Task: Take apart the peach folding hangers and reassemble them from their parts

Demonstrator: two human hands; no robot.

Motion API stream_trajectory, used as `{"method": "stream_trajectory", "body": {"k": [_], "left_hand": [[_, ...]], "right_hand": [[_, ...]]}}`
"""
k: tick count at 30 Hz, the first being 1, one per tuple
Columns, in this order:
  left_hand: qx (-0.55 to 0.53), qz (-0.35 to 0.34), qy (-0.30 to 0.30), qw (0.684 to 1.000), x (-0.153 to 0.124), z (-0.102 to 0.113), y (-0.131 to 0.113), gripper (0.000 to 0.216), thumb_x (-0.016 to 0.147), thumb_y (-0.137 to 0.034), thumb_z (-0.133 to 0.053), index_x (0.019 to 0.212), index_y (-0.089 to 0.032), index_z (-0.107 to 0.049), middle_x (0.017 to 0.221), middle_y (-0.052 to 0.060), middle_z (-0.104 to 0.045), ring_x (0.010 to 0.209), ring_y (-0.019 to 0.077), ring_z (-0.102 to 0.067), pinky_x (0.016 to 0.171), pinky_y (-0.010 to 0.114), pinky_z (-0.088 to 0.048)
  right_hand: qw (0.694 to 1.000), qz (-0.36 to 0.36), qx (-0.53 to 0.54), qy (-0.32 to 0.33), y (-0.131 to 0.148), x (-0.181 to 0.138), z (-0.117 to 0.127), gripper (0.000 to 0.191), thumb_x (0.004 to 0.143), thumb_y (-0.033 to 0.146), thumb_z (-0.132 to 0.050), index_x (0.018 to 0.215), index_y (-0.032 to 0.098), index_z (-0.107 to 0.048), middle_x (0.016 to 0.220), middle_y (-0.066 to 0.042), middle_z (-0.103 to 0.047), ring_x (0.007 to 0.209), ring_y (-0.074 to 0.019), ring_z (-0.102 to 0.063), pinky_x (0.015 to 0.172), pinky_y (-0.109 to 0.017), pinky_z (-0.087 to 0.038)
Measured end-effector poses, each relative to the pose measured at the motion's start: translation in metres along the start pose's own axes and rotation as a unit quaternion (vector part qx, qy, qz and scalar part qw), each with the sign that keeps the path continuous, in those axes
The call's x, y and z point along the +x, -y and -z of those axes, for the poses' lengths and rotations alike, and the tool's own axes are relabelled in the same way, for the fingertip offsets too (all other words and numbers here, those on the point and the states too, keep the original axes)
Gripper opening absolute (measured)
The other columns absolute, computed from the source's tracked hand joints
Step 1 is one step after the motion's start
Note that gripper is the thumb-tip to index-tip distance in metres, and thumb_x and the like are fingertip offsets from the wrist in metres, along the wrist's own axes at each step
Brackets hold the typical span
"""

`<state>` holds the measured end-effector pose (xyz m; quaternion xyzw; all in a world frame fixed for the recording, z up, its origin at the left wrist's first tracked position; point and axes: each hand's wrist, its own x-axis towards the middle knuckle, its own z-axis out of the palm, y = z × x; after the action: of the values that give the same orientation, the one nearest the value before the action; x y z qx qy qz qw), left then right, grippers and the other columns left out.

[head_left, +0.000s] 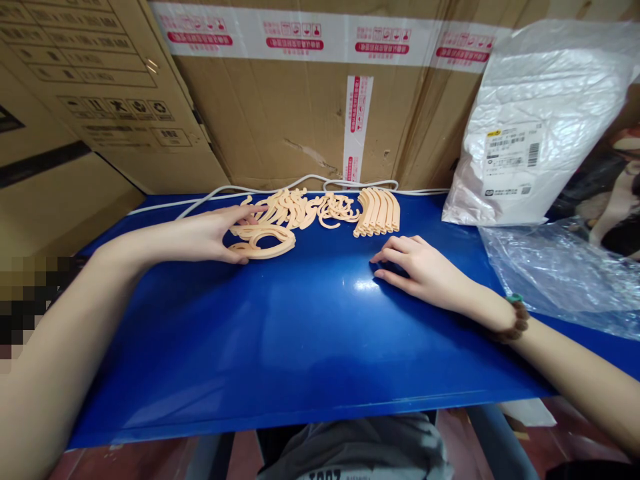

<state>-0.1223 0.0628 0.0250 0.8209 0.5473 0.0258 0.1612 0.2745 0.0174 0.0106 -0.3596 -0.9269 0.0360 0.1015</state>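
Observation:
A heap of curved peach-coloured plastic pieces (300, 210) lies at the far side of the blue board (280, 333). A neat stack of the same curved strips (379, 212) sits to its right. My left hand (220, 233) reaches in from the left, thumb and fingers closed around a larger looped peach piece (265, 243) at the near edge of the heap. My right hand (417, 267) rests palm down on the board in front of the stack, fingers stretched flat and holding nothing. A bead bracelet (515, 320) is on that wrist.
Large cardboard boxes (300, 113) stand right behind the board. A white cable (280, 187) runs along its far edge. A white plastic parcel bag (530, 127) leans at the right, with clear crumpled film (560, 273) below it. My lap shows under the near edge.

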Motion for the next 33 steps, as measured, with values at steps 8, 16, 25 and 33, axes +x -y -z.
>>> {"method": "stream_trajectory", "body": {"k": [8, 16, 25, 33], "left_hand": [[-0.007, -0.005, -0.010, 1.000, -0.003, 0.001, -0.005, 0.094, 0.081, -0.039, -0.067, 0.157, -0.016, -0.017, 0.156, 0.012, -0.040, 0.138, 0.0270, -0.046, 0.117, 0.044, -0.031], [-0.009, -0.048, -0.038, 0.998, -0.004, -0.003, 0.005, 0.107, 0.076, -0.070, -0.067, 0.155, -0.014, -0.022, 0.156, 0.015, -0.038, 0.138, 0.0350, -0.043, 0.114, 0.056, -0.031], [-0.002, -0.195, -0.243, 0.950, 0.006, -0.025, -0.062, 0.054, 0.098, -0.054, -0.046, 0.136, -0.017, -0.050, 0.145, 0.012, -0.049, 0.140, 0.0297, -0.038, 0.118, 0.050, -0.029], [-0.002, -0.221, -0.092, 0.971, 0.002, -0.081, -0.111, 0.055, 0.102, -0.046, -0.038, 0.148, -0.015, -0.040, 0.157, 0.013, -0.038, 0.147, 0.0257, -0.032, 0.120, 0.045, -0.030]], "right_hand": [[1.000, 0.001, 0.000, 0.000, 0.000, 0.000, -0.001, 0.030, 0.100, 0.040, -0.047, 0.113, 0.019, -0.065, 0.109, -0.008, -0.066, 0.098, -0.0220, -0.062, 0.088, -0.038, -0.038], [1.000, 0.001, -0.002, 0.001, 0.000, 0.000, 0.000, 0.030, 0.100, 0.040, -0.047, 0.114, 0.019, -0.065, 0.109, -0.008, -0.066, 0.098, -0.0221, -0.062, 0.088, -0.038, -0.039], [1.000, 0.006, -0.003, -0.007, -0.001, -0.001, -0.002, 0.032, 0.100, 0.040, -0.048, 0.115, 0.018, -0.067, 0.107, -0.009, -0.065, 0.096, -0.0221, -0.062, 0.085, -0.038, -0.041], [0.999, 0.015, -0.031, -0.022, 0.000, -0.001, -0.003, 0.033, 0.100, 0.037, -0.048, 0.115, 0.018, -0.070, 0.111, -0.011, -0.065, 0.100, -0.0223, -0.063, 0.089, -0.040, -0.043]]}}
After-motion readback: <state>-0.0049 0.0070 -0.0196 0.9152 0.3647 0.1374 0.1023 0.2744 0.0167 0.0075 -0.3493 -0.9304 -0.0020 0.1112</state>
